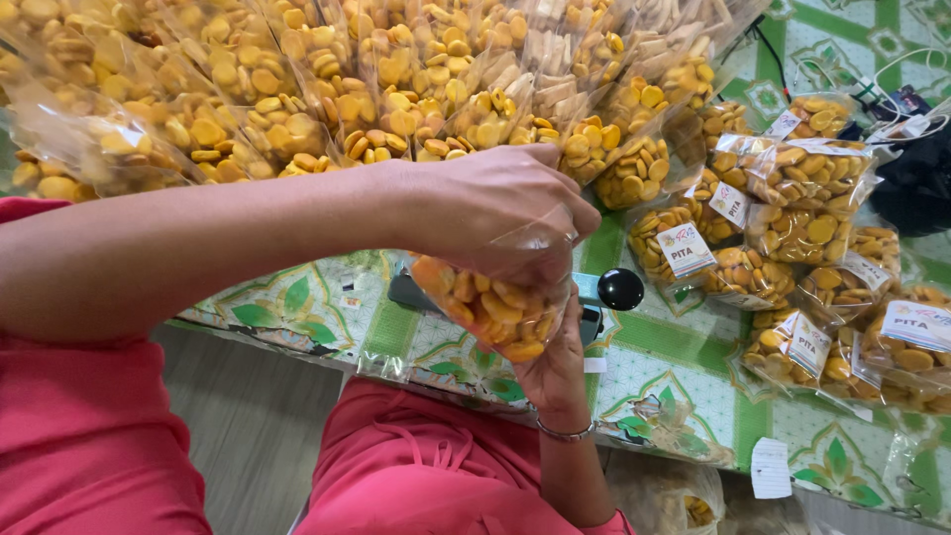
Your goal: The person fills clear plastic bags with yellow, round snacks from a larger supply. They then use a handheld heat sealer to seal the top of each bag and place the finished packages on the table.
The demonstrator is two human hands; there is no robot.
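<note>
My left hand reaches across from the left and grips the gathered top of a clear plastic bag filled with round yellow-orange biscuits. My right hand, with a thin bracelet on the wrist, comes up from below and holds the same bag from underneath and behind. The bag hangs just above the table's front edge. Right behind it sits a small grey device with a black round knob, partly hidden by the bag and my hands.
A large heap of unlabelled biscuit bags fills the back of the table. Labelled, sealed bags lie in a pile at the right. The table carries a green-and-white patterned cloth. Black cables and a dark object sit far right.
</note>
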